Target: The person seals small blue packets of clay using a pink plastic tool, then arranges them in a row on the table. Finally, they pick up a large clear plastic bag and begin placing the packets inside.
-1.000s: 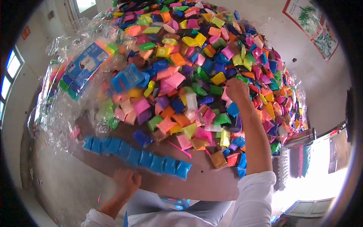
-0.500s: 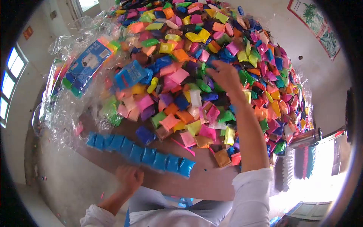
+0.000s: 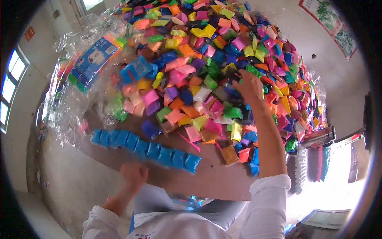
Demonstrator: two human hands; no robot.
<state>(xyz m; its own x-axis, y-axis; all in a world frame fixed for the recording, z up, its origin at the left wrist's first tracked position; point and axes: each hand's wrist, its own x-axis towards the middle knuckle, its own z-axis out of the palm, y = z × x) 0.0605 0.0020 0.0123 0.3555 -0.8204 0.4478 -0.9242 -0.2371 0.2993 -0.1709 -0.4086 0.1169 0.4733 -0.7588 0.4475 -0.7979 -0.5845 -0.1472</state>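
A connected row of blue packets [image 3: 147, 150] lies slantwise near the table's front edge. Just in front of its middle is my left hand [image 3: 134, 174], fingers curled into a loose fist with no object showing. My right hand [image 3: 251, 84] is in the large heap of colourful packets [image 3: 187, 73], its fingers bent down and closed among dark and blue packets; what they hold is hidden. A green packet [image 3: 232, 112] and a white packet [image 3: 202, 95] lie nearby. Closer to me are a brown packet [image 3: 229, 155] and a yellow packet [image 3: 236, 130].
Crinkled clear plastic wrap [image 3: 63, 115] covers the left side, with a printed blue package [image 3: 95, 55] in it. Another blue package [image 3: 136, 69] rests on the heap. A thin pink stick [image 3: 189, 142] lies on the brown table [image 3: 191, 185]. A cylindrical container [image 3: 318, 137] stands out at right.
My right hand has moved slightly right and down within the heap, and packets near it have shifted. Blue packets now show beside the right forearm. The view has tilted a little.
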